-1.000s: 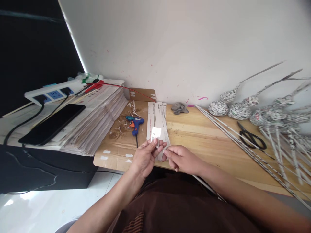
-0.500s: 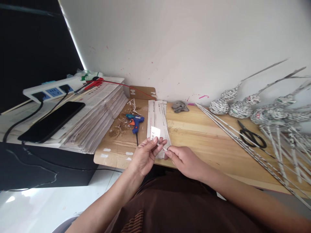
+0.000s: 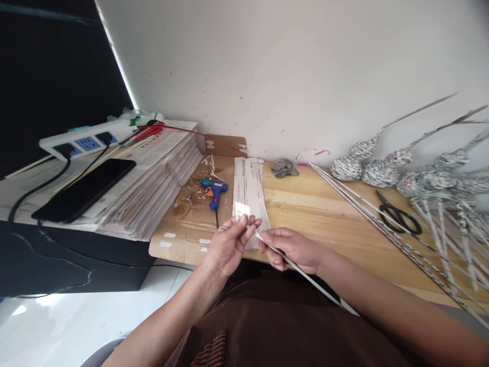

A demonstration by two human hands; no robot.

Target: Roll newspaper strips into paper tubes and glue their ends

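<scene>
Between the thumb and fingers of my left hand [image 3: 232, 242] is a strip of printed paper [image 3: 242, 209], its free end sticking up. My right hand [image 3: 288, 247] pinches a thin rolled paper stick [image 3: 305, 275] near its tip, and the stick slants down to the right across my lap. Strip and stick nearly meet between my fingertips; whether they are joined I cannot make out. Just beyond my hands lie several flat printed paper strips [image 3: 248, 183] on the table. Left of these rests a blue glue gun [image 3: 217, 193] on a stained cardboard sheet [image 3: 183, 224].
A tall newspaper stack [image 3: 160, 188] at left carries a black phone [image 3: 86, 191] and a power strip [image 3: 84, 141]. A grey cloth [image 3: 284, 168] lies by the wall. To the right are long paper sticks [image 3: 367, 219], black scissors [image 3: 399, 216] and several woven paper gourds [image 3: 346, 168].
My right hand has turned and its fingers have loosened, so the long paper stick now shows below it. The left hand stays almost in place, with the strip slightly tilted.
</scene>
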